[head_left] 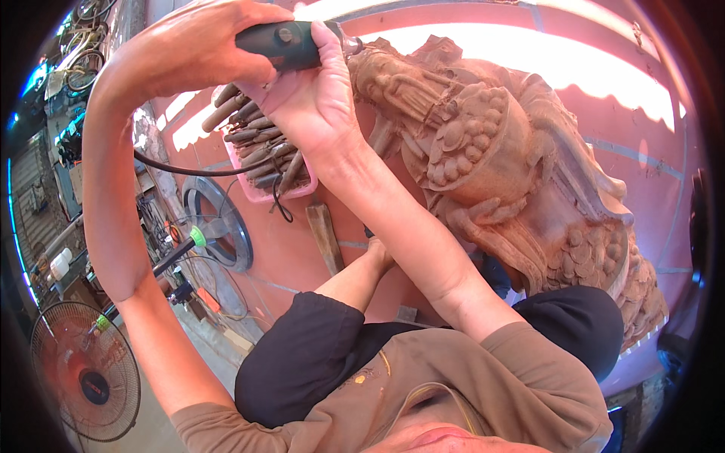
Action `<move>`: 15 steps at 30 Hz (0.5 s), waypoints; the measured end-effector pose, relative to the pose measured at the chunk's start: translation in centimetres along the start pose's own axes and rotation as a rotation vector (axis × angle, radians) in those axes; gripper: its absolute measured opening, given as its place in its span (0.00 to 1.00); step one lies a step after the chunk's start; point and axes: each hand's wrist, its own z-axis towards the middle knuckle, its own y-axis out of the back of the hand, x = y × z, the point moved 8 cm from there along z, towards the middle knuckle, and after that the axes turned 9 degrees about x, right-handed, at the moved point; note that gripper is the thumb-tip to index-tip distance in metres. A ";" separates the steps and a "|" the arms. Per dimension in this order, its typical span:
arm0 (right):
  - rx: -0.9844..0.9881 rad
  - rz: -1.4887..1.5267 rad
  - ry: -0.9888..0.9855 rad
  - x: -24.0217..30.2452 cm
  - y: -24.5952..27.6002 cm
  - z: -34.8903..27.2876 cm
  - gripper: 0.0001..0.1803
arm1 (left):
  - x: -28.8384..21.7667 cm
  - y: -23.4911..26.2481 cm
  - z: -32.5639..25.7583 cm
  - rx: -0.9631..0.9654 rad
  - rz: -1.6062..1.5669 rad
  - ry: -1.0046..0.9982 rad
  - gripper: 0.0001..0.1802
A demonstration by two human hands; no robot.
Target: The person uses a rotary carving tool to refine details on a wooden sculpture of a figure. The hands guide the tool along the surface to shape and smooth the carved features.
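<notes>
A dark green rotary power tool (281,45) is held between both hands, its metal nose pointing right at the head of a carved brown wooden statue (491,151). My left hand (200,45) grips the tool's rear end. From below, my right hand (313,106) holds its front, thumb along the body and palm turned up; its other fingers are partly hidden. Lying on its side, the statue shows a bearded figure with a bowl of rounded pieces. Whether the tool's tip touches the wood, I cannot tell.
A pink tray (259,198) full of wooden-handled tools (260,140) stands left of my right forearm. A black cable (204,172) crosses nearby. A wooden mallet-like piece (325,235) lies on the red tiles. One standing fan (84,377) is at lower left, its round base (240,226) farther up.
</notes>
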 end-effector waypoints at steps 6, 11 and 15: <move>0.067 -0.071 -0.042 -0.5 -0.6 -0.6 0.23 | 0.2 -0.3 -1.1 -0.014 -0.080 -0.018 0.33; -0.026 -0.004 -0.015 -0.9 0.2 -0.6 0.22 | 0.1 -0.4 -1.6 0.009 -0.071 0.101 0.34; -0.021 -0.027 -0.011 -0.2 0.3 -0.7 0.22 | 0.6 -0.9 -1.0 -0.107 -0.036 -0.113 0.34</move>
